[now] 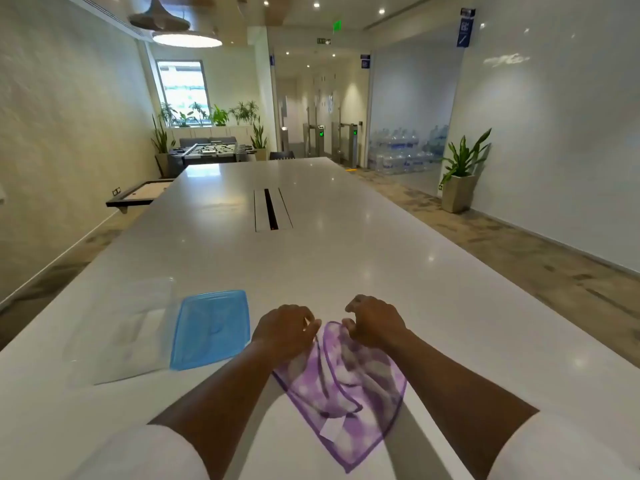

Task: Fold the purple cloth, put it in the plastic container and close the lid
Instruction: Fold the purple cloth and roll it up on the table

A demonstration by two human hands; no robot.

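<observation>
The purple cloth with a darker purple hem lies rumpled on the white table, close to its near edge. My left hand pinches the cloth's far edge on the left. My right hand grips the same far edge just to the right, and the fabric bunches up between the two. Left of my hands a clear plastic container sits open on the table. Its blue lid lies flat beside it, between the container and my left hand.
A long slot with a metal frame is set into the table further away. The table's left and right edges drop to carpeted floor. A potted plant stands by the right wall, and a foosball table beyond the far end.
</observation>
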